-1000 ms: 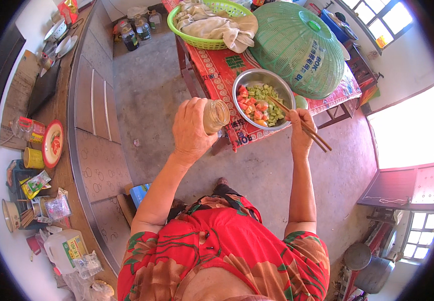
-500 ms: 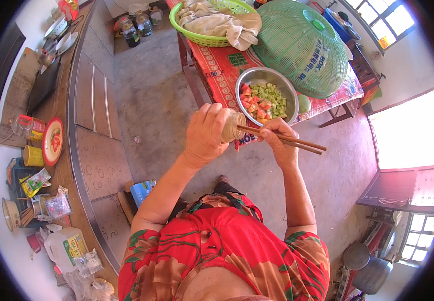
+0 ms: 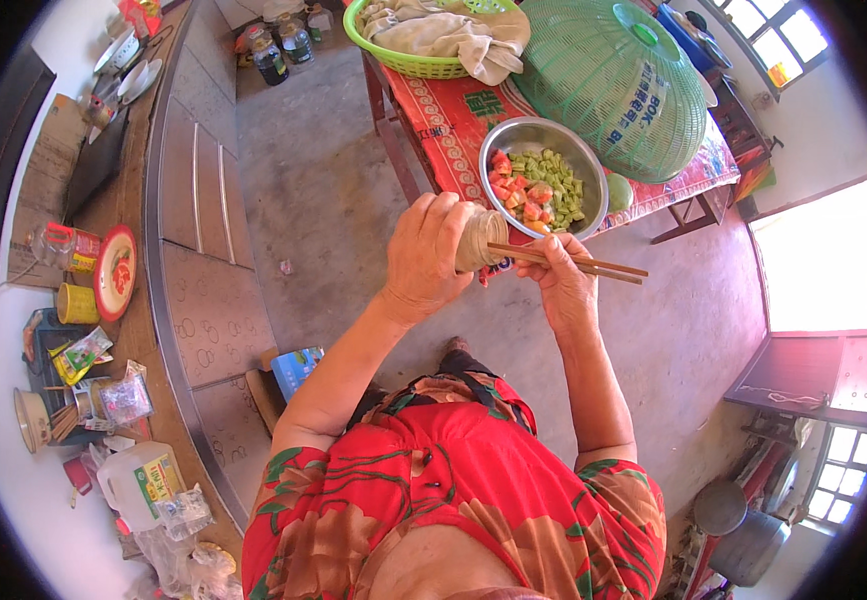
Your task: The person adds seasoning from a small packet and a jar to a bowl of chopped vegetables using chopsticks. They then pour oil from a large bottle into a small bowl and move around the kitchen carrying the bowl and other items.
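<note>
My left hand (image 3: 427, 255) is wrapped round a glass jar (image 3: 478, 241), which lies tilted on its side with its mouth toward my right hand. A pair of brown wooden chopsticks (image 3: 608, 268) is pinched in my right hand (image 3: 565, 281), their tips at the jar's mouth. What the jar holds is hard to make out. Just beyond both hands, a steel bowl (image 3: 587, 165) sits at the table's near edge. Inside it are chopped red tomato pieces (image 3: 513, 189) on the left and green vegetable chunks (image 3: 550, 180) on the right.
The table (image 3: 436, 108) has a red patterned cover. On it stand a green basket (image 3: 408, 62) with cloth, a green mesh food cover (image 3: 613, 90) and a round green vegetable (image 3: 618, 192). A cluttered counter (image 3: 135, 330) runs along my left. Dark bottles (image 3: 269, 62) stand on the floor.
The chopstick tips have drawn back from inside the jar to its mouth. The jar is turned a little, and my view has shifted slightly.
</note>
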`<state>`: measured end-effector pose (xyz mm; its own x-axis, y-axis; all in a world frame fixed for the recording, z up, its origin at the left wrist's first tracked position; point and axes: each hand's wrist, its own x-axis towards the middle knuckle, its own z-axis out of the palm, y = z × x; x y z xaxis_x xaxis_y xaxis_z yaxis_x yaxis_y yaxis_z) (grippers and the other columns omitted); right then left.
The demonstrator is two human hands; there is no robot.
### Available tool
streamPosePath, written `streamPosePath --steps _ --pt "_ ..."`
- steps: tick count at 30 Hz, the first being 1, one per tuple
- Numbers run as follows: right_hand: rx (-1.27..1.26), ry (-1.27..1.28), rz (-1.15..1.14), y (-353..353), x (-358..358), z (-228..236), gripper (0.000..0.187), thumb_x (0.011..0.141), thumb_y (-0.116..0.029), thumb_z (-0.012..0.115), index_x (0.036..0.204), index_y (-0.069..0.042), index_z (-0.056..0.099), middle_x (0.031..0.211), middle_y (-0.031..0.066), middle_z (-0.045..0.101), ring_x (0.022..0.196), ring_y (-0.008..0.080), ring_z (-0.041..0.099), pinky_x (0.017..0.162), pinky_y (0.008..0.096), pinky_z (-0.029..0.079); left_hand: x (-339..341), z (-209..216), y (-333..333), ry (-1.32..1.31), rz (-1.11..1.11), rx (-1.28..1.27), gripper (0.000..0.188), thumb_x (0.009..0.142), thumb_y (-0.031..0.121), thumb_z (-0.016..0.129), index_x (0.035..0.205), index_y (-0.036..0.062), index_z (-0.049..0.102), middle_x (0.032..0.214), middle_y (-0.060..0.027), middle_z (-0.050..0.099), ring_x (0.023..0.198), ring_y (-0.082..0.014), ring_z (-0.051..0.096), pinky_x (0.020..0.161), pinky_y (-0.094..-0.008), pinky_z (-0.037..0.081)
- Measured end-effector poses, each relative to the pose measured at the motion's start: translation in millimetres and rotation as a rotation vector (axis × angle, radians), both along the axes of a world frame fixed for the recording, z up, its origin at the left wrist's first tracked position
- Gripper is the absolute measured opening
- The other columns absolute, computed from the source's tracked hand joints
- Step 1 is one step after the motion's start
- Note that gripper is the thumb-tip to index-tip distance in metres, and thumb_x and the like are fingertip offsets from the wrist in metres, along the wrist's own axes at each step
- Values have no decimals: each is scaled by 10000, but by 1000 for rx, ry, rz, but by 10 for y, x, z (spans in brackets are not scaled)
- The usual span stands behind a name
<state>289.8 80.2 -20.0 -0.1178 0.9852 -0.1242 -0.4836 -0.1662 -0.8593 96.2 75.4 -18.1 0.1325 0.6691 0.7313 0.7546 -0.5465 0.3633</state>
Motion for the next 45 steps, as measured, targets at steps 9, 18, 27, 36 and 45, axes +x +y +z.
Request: streamPosePath --steps 9,18,27,36,45 --pt "56 114 -163 56 212 63 140 873 -168 585 850 -34 551 782 106 625 686 202 626 598 317 538 59 -58 122 -63 54 -32 766 457 54 765 1149 51 435 1092 -132 524 1017 -342 499 854 -415 433" --pt "152 105 -334 278 556 73 122 872 -162 591 839 -50 555 790 83 630 681 183 630 617 292 543 28 -80 121 -139 159 -104 738 485 51 774 1144 55 439 1067 -127 520 1009 -329 500 845 -414 437" --pt "179 -29 -427 425 498 3 150 868 -178 604 851 -51 528 791 72 601 687 170 615 628 285 540 -42 -105 -33 -204 159 -177 790 473 82 792 1169 55 418 1087 -132 510 1032 -329 487 846 -410 438" --pt "189 20 -462 585 561 -34 148 879 -172 587 850 -42 524 779 81 604 688 180 619 647 309 537 -39 -123 -90 -276 143 -254 784 483 91 783 1174 73 414 1102 -123 497 1039 -322 486 850 -402 437" --pt "189 1 -283 190 239 255 138 896 -141 550 839 -18 522 828 79 578 702 198 608 665 314 525 139 -88 113 -289 94 -274 731 512 103 766 1163 81 434 1086 -122 505 1038 -311 488 851 -405 442"
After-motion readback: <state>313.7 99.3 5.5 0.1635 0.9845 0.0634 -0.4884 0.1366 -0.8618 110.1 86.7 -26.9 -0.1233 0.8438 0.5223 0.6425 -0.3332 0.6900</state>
